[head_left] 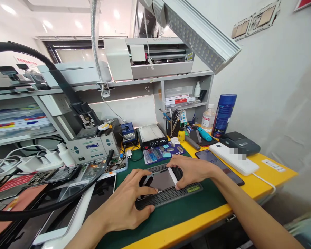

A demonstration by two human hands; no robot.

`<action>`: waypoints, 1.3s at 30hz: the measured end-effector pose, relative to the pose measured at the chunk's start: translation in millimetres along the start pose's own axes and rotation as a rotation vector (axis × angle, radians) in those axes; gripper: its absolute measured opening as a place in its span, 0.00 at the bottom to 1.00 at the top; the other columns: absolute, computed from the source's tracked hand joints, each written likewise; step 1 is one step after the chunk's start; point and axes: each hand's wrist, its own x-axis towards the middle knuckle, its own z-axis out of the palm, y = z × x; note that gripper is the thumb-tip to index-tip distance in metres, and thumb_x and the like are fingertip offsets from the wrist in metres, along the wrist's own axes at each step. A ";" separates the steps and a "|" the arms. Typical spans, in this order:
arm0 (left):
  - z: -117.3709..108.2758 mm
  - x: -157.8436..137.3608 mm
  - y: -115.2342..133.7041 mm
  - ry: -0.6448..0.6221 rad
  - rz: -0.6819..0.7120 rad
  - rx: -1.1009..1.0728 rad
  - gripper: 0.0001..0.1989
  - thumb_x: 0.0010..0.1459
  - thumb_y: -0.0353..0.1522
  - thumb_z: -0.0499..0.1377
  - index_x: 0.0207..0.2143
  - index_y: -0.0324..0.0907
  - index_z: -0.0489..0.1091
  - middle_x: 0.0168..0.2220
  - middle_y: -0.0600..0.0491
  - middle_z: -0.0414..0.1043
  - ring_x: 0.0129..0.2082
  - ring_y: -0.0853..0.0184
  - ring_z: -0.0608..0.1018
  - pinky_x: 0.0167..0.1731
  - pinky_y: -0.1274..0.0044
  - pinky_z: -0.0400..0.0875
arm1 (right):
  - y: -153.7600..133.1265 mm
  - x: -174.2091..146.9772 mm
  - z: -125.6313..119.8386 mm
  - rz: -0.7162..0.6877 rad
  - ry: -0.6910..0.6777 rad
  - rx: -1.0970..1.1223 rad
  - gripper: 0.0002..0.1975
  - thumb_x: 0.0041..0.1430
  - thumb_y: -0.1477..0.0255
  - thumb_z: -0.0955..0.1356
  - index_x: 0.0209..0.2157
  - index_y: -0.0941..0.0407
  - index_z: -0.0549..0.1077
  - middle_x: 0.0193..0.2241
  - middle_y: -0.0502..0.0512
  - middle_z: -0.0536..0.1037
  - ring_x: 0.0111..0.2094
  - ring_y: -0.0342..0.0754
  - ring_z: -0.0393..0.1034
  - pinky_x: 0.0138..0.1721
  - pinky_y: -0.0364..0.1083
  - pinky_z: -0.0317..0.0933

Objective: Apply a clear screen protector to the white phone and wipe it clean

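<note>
A phone with a dark, reflective screen (161, 181) and a white strip at its right end lies on a black perforated pad (160, 201). Spread fingers of my left hand (131, 197) reach over the phone's left part, with two fingertips at its far and near edges. The left thumb sticks out over the pad, apart from the phone. My right hand (188, 169) grips the white right end between the thumb at the near corner and the fingers at the far corner. Under the pad is a green mat (171, 216). The phone's left end is partly covered by my hand.
To the right lie a larger phone (220, 166) and a white power bank (233, 159) with a cable. A black hose (75, 200) arches across the left, above several phones and circuit boards. Behind stand a grey station (92, 150), a yellow bottle (181, 135) and a tool holder.
</note>
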 end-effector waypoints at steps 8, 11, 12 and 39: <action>2.2 5.4 3.2 0.018 0.020 0.005 0.19 0.53 0.36 0.62 0.50 0.53 0.73 0.61 0.49 0.57 0.60 0.49 0.60 0.56 0.59 0.63 | 0.2 -1.4 -4.4 0.005 -0.028 0.050 0.42 0.41 0.53 0.74 0.57 0.55 0.66 0.52 0.60 0.69 0.52 0.60 0.64 0.48 0.50 0.61; 2.3 7.5 5.8 0.009 0.016 0.009 0.19 0.54 0.36 0.62 0.50 0.53 0.73 0.62 0.50 0.56 0.61 0.49 0.59 0.56 0.58 0.63 | 0.8 -2.4 -5.6 0.022 -0.026 0.118 0.43 0.42 0.51 0.74 0.58 0.56 0.65 0.52 0.61 0.69 0.51 0.59 0.65 0.46 0.50 0.63; 2.2 8.0 6.6 0.006 0.015 0.011 0.19 0.54 0.35 0.62 0.50 0.53 0.73 0.62 0.50 0.56 0.61 0.49 0.59 0.56 0.58 0.63 | 0.9 -2.4 -5.7 0.028 -0.022 0.144 0.42 0.44 0.49 0.72 0.58 0.56 0.64 0.53 0.61 0.69 0.50 0.59 0.66 0.46 0.49 0.63; 6.1 19.1 21.8 0.013 0.063 0.116 0.19 0.54 0.36 0.61 0.50 0.52 0.72 0.58 0.47 0.58 0.58 0.49 0.61 0.55 0.58 0.62 | 11.0 15.4 8.6 0.149 0.355 0.598 0.27 0.59 0.45 0.60 0.36 0.56 0.74 0.35 0.56 0.77 0.30 0.49 0.70 0.30 0.46 0.61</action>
